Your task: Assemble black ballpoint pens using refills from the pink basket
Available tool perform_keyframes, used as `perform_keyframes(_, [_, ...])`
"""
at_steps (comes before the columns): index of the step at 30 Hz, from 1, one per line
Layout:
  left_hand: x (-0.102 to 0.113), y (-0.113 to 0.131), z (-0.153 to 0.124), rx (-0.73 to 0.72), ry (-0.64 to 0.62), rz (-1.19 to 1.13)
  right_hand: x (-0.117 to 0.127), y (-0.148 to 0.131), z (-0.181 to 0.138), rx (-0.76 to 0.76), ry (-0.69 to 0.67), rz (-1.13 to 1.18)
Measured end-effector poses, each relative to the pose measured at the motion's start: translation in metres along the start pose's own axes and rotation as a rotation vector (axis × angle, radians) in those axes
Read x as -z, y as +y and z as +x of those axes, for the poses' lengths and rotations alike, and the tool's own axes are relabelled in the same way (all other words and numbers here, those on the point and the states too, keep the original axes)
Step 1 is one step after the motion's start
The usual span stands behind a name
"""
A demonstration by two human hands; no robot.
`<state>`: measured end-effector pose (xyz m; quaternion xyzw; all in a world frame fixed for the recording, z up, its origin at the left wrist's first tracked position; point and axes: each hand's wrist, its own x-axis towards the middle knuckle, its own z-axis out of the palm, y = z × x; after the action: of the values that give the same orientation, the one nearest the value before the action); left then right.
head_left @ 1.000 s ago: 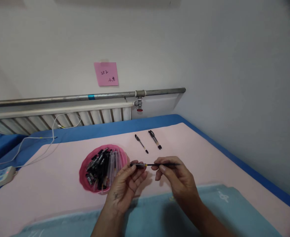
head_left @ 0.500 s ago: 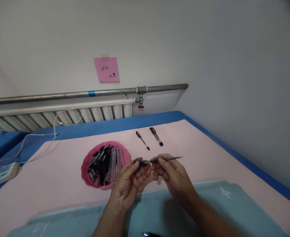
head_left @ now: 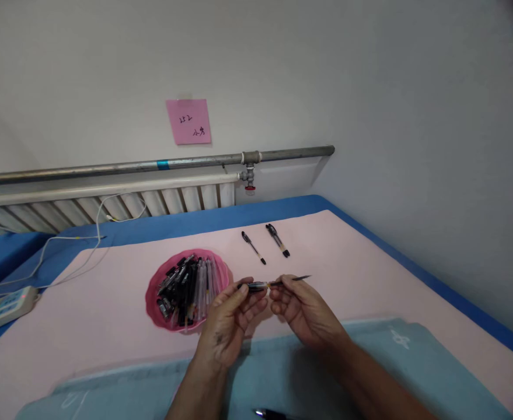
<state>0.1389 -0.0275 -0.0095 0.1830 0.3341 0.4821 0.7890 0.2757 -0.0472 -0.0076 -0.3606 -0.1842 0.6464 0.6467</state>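
Note:
My left hand [head_left: 228, 324] pinches a short black pen piece [head_left: 253, 286] over the pink sheet. My right hand [head_left: 302, 306] pinches a thin dark refill [head_left: 294, 280] whose left end meets that piece. Both hands hover just right of a pink bowl [head_left: 151, 303] filled with several black and clear pen parts [head_left: 186, 286]. Two assembled black pens [head_left: 253, 248] [head_left: 277, 240] lie side by side on the sheet beyond my hands.
A light blue cloth [head_left: 392, 361] covers the near edge, with a dark pen tip [head_left: 267, 414] at the bottom. A white controller [head_left: 3, 303] with cables sits at the left. A radiator [head_left: 108, 204], pipe and wall stand behind; a wall closes the right side.
My right hand has slid left toward my left hand, so less of the refill sticks out to the right. The view has tilted down slightly.

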Motion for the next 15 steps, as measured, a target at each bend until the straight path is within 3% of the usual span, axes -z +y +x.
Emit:
perform_keyframes(9, [0.0,0.0008,0.0016,0.019,0.002,-0.037,0.0034,-0.0004,0.0027,-0.044,0.029,0.07])
perform_keyframes(15, [0.0014,-0.0021,0.0039,-0.007,0.028,-0.021,-0.0011,0.0025,-0.0001,0.036,0.05,0.04])
